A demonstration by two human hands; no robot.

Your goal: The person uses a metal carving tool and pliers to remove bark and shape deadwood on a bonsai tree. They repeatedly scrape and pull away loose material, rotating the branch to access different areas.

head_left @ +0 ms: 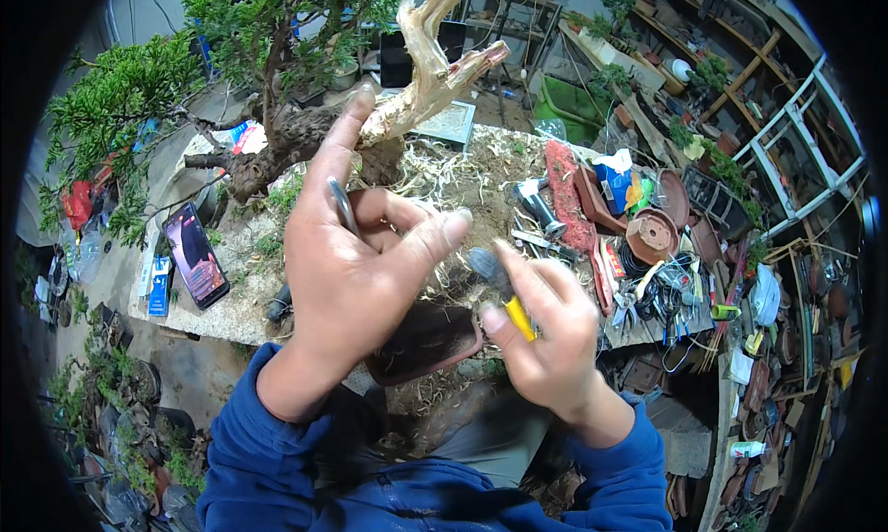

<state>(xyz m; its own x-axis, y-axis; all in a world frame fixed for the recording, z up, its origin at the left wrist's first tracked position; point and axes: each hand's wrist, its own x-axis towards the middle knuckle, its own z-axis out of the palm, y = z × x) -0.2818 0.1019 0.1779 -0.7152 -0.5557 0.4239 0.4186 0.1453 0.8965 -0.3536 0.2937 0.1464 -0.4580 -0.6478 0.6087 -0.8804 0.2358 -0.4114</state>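
My left hand (347, 273) is raised over the table, index finger stretched up to the pale bare deadwood (421, 92) of a bonsai tree (268, 148). Its other fingers curl around a curved metal piece (343, 206), most of which is hidden. Between thumb and fingers, my right hand (550, 333) grips a small tool with a yellow handle (520, 319) and a grey flat head (487, 269). That head is blurred, so its kind is unclear. Below the hands, near my lap, is a dark brown rectangular pot (433, 375).
Shredded roots and soil (462, 176) cover the table's middle. A phone (196, 254) lies at the left. To the right are a red brush-like strip (566, 194), a brown round pot (651, 236) and piled hand tools (661, 296). A green bin (566, 106) stands behind.
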